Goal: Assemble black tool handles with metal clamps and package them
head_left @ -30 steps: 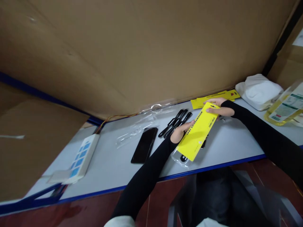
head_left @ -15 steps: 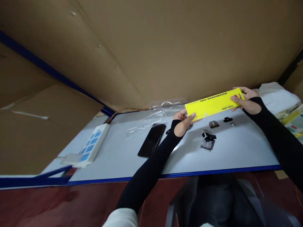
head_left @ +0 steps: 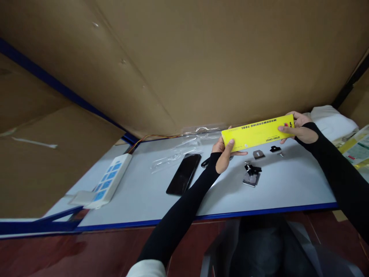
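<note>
A flat yellow card [head_left: 256,132] printed "WOODWORKING TOOL" and "SPOKE SHAVE" is held upside down above the table. My left hand [head_left: 224,152] grips its left end, thumb on the face and fingers behind. My right hand [head_left: 301,129] pinches the right end. Below the card lie a grey metal blade [head_left: 258,154], a small black bracket [head_left: 275,149] and a small screw [head_left: 280,154]. Nearer the front edge, black and silver parts [head_left: 253,169] rest by a clear bag [head_left: 250,179]. A dark object [head_left: 205,163] is partly hidden behind my left wrist.
A black phone [head_left: 183,174] lies left of my left forearm. Behind it are clear plastic packages [head_left: 175,156]. A white power strip [head_left: 111,181] with a plug sits at the left. White cloth [head_left: 331,122] and yellow-and-clear packaging [head_left: 357,150] are at the right. Cardboard [head_left: 216,69] stands behind the table.
The card, still in both hands, sits slightly lower and further left in view, and is a little less tilted. The view has shifted slightly.
</note>
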`<state>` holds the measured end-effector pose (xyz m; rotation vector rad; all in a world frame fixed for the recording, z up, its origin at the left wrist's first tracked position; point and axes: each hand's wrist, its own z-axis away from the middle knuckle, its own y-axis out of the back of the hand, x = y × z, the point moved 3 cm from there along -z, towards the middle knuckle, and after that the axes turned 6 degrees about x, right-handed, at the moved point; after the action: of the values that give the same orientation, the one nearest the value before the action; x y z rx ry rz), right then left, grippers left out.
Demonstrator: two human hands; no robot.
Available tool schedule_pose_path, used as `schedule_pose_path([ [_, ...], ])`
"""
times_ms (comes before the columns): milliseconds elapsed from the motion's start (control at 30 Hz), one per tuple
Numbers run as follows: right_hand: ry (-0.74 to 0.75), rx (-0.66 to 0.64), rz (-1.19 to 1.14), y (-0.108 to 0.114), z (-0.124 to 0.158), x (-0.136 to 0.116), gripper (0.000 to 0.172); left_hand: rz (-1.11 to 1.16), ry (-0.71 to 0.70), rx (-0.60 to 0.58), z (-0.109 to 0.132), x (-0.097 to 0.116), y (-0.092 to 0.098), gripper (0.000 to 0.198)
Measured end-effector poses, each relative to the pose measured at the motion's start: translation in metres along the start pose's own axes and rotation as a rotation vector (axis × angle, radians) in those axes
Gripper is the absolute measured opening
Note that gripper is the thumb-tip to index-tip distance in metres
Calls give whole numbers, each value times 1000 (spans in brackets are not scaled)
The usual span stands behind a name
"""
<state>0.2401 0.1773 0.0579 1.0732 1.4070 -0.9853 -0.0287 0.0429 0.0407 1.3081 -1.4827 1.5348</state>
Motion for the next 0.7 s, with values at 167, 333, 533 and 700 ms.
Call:
schedule_pose_path([
  [167,-56,-35,-3,-8,6,3,78,1,44,4,1,2,-1,91],
  [333,-40,-10,137,-7,2,9,65,-32,145,-42,-6,-7,6,83],
  [533,-107,115,219,23,-23,30,54,-220,198,-78,-16,-16,16,64],
  [700,-163,276,318,61,-40,43,38,-516,37,48,-18,-18,24,44],
])
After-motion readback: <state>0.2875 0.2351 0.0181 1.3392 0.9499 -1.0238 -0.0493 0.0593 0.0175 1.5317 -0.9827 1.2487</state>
